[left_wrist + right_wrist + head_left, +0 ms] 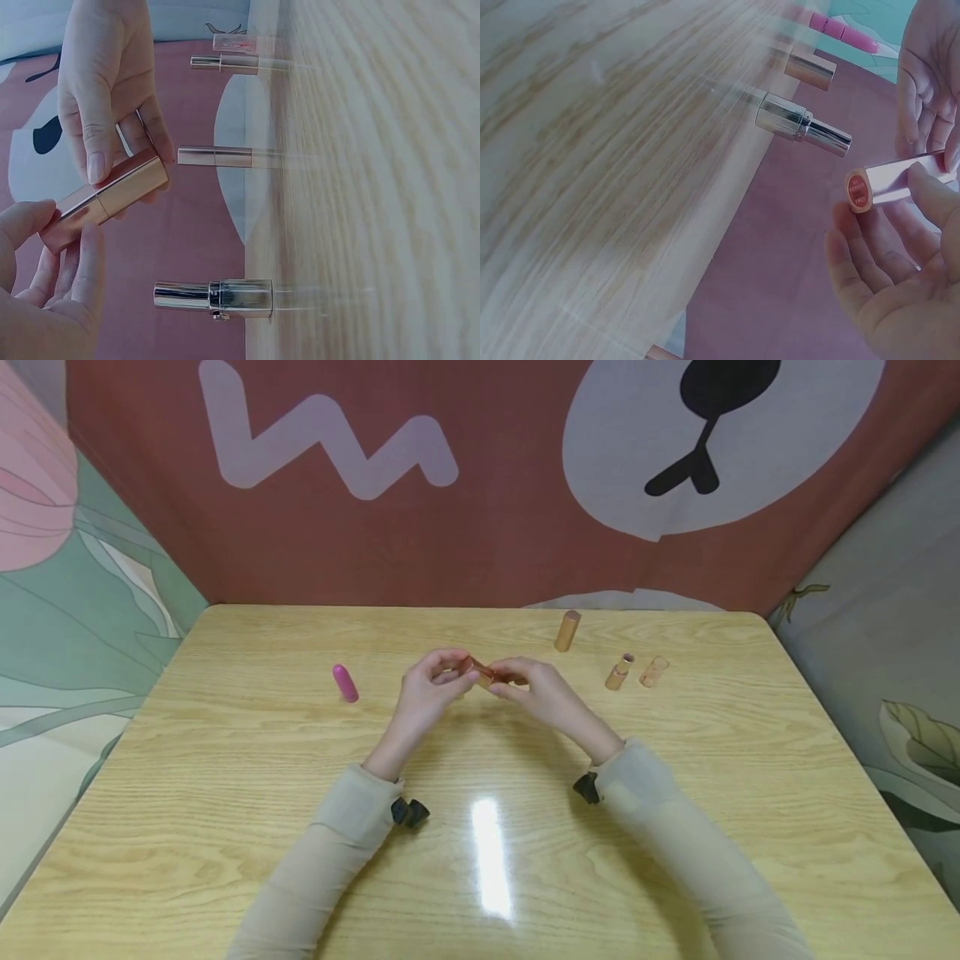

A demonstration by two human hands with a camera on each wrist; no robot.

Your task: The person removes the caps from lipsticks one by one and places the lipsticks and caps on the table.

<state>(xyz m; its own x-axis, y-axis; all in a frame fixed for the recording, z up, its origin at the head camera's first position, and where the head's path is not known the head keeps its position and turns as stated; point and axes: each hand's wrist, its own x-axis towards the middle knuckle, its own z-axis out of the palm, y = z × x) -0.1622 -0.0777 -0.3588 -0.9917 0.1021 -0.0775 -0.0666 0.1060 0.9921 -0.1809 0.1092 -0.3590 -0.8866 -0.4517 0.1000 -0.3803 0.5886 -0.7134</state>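
Note:
Over the middle of the table, both hands hold a closed rose-gold lipstick [481,672], raised and tilted. My left hand [429,687] grips one end between thumb and fingers. My right hand [542,692] pinches the other end, where the right wrist view shows a red oval label. A seam [100,201] runs around the tube in the left wrist view. Beyond the hands stands a silver lipstick base [247,297], its cap off and its narrow inner tube showing; in the head view the hands mostly hide it. Near it stands a rose-gold cap-like tube [811,69].
A pink lipstick tube [345,683] stands at the left of the wooden table [225,793]. To the right are a copper-gold tube [567,632], an uncapped gold lipstick base [619,672] and a clear pinkish cap [654,672]. A patterned red cloth [375,552] hangs behind the table.

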